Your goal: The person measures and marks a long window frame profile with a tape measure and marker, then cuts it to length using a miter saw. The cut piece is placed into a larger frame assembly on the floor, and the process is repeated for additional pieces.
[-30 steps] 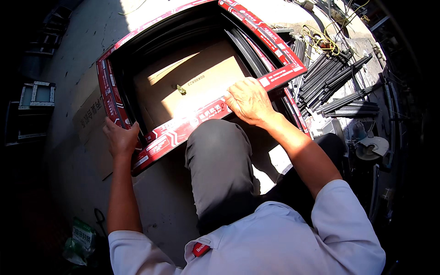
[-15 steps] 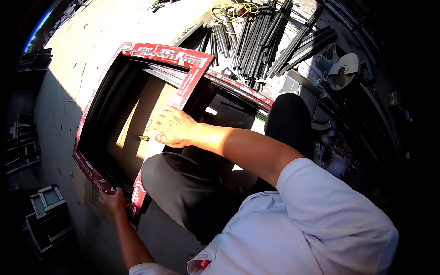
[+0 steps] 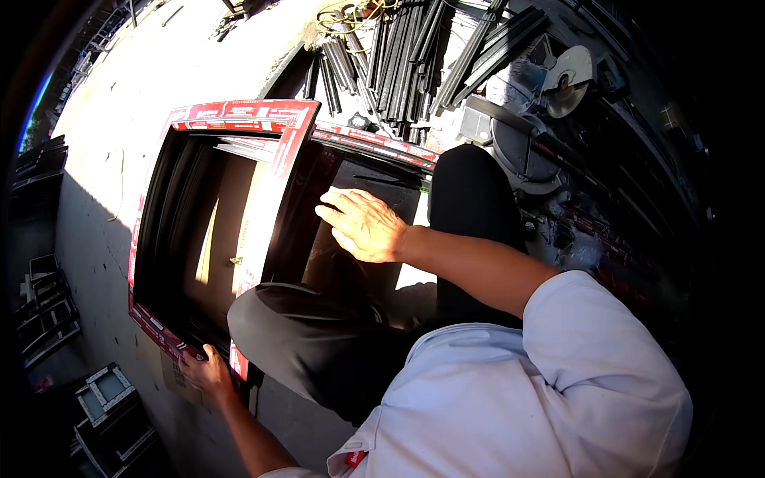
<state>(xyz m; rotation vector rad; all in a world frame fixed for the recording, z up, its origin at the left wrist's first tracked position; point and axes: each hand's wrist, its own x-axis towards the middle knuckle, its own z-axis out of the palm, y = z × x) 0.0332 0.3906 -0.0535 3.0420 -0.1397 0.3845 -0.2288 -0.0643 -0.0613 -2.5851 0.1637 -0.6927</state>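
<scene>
A dark rectangular window frame [image 3: 285, 159], covered in red and white protective film, stands tilted in front of me. My left hand [image 3: 209, 373] grips its lower near corner, thumb on the inner side and fingers around the outside. My right hand [image 3: 365, 227] is off the frame, fingers apart and holding nothing, above a dark panel [image 3: 381, 190]. Behind that panel runs another film-covered frame bar [image 3: 378, 143]. Brown cardboard [image 3: 227, 215] shows through the window frame's opening. My knee is against the frame's near side.
Several dark metal profiles [image 3: 406, 60] lie in a pile at the far side, beside a yellow cord [image 3: 339, 20]. A miter saw with a round blade [image 3: 566, 92] stands at the right. Small framed panels [image 3: 107, 394] are stacked at the lower left.
My right hand has left the frame's near bar and moved right, its fingers spreading. The frame has tipped slightly, with my left hand still on its lower corner. The view has shifted.
</scene>
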